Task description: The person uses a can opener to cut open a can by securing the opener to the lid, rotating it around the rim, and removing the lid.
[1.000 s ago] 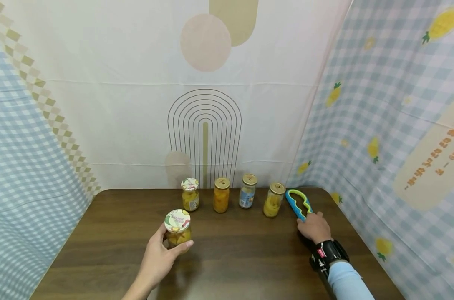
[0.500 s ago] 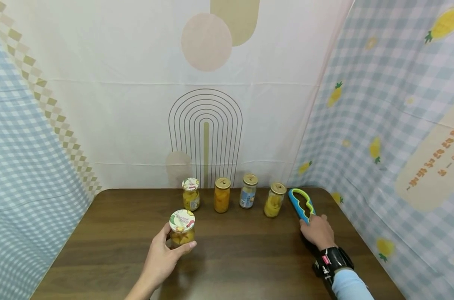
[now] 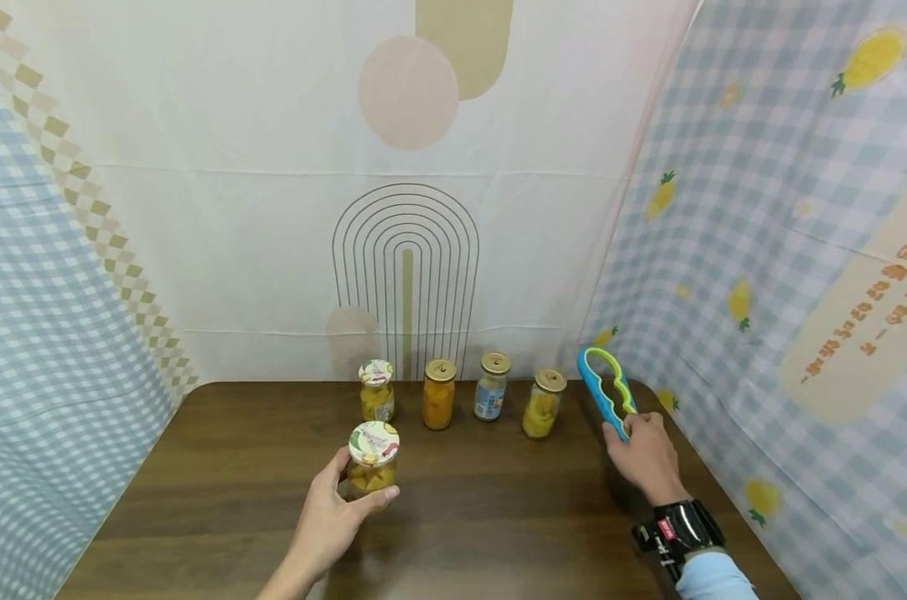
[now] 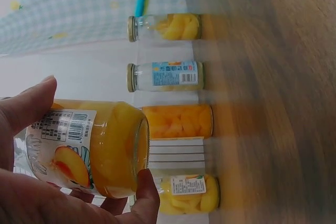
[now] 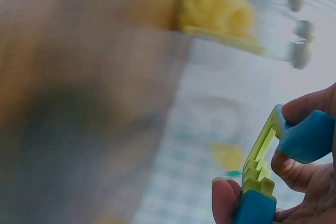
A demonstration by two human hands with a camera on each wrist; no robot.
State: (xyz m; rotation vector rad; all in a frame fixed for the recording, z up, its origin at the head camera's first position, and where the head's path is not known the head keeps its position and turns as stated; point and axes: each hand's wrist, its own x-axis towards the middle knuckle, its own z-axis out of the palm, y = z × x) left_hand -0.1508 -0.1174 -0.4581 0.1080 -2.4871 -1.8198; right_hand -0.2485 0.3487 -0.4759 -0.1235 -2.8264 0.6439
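My left hand (image 3: 329,515) grips a glass fruit jar (image 3: 374,457) with a white patterned lid, fingers on one side and thumb on the other. In the left wrist view, its label (image 4: 65,145) shows a peach and a barcode, and its base stands off from the tabletop. On the right, my right hand (image 3: 646,454) holds a blue and lime-green jar opener (image 3: 602,392) by its near end. The opener has a scalloped inner edge and tilts upward. In the right wrist view, thumb and fingers (image 5: 302,174) close around its blue body (image 5: 308,137).
Several more jars stand upright along the back of the brown table (image 3: 498,517): a patterned-lid jar (image 3: 377,392), an orange-filled jar (image 3: 439,396), a blue-labelled jar (image 3: 491,387) and a yellow-fruit jar (image 3: 543,406). Cloth curtains (image 3: 273,250) hang behind and at both sides.
My right hand has raised the jar opener from the table and moved slightly right. My left hand has carried its jar a little to the right.
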